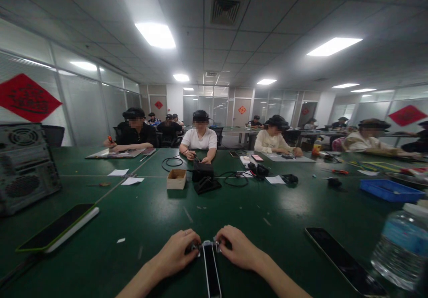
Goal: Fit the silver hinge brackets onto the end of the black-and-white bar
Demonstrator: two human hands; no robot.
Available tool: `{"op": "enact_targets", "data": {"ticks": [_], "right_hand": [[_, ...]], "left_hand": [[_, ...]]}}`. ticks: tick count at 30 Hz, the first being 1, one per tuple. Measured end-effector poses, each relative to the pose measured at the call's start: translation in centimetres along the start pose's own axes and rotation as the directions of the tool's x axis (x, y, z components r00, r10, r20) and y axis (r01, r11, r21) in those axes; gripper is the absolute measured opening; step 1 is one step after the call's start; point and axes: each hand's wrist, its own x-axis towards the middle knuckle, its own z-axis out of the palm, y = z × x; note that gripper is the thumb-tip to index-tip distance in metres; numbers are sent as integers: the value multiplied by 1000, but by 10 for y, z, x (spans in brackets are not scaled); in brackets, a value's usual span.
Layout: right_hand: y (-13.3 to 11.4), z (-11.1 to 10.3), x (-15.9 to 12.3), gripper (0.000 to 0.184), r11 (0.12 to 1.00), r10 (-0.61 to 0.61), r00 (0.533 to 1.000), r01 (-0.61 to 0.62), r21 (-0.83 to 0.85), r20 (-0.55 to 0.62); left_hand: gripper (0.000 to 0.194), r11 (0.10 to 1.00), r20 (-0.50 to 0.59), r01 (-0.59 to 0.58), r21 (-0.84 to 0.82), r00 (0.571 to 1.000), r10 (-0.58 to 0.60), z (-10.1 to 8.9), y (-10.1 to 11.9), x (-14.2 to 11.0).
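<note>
At the bottom middle of the head view lies a narrow black smartphone with a pale metal edge, strongly foreshortened. My left hand and my right hand meet at its far end, and the fingers of both pinch small metal parts there. Those fingertips hide what the parts are. The phone's near end runs out of the bottom of the picture.
Green mat covers the table. Another phone lies right, a water bottle stands nearer, a phone lies left beside a computer case. Farther off are a cardboard box, a black soldering station, a blue tray and seated co-workers.
</note>
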Motion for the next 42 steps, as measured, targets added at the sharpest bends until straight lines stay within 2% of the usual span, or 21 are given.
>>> {"op": "enact_targets", "data": {"ticks": [8,13,17,20,25,30,32,37,40,42], "right_hand": [[-3,-9,-2,15,1000,12,1000,-11,18,-16],[-19,-12,-1,15,998,-37,995,33,-50,-87],[-34,-2,1,11,988,-72,997,75,-138,30],[-38,0,3,16,988,-11,997,22,-153,74],[-39,-7,6,17,978,70,996,-59,-199,49],[-50,9,5,34,969,152,988,-145,-198,20],[-53,14,5,36,962,197,980,-188,-201,26],[-40,4,7,32,956,235,969,-217,-196,76],[-21,-11,9,33,953,276,957,-261,-151,88],[-3,-20,11,33,932,352,933,-342,-122,77]], "left_hand": [[17,1000,-4,9,-3,1000,-9,-2,2,-3],[18,999,-39,-24,-30,999,23,-1,0,-4],[16,999,-66,-47,-14,997,46,1,-1,-4],[15,999,-94,-53,-5,994,53,3,-3,-3],[15,997,-145,-71,-10,987,69,6,-8,0],[18,997,-179,-78,-9,981,75,9,-11,1],[19,997,-201,-74,-8,977,71,10,-13,2],[20,998,-258,-56,-3,965,53,12,-20,3],[19,999,-261,-48,-8,964,44,11,-21,3],[19,999,-249,-33,-9,968,30,9,-20,2]]}}
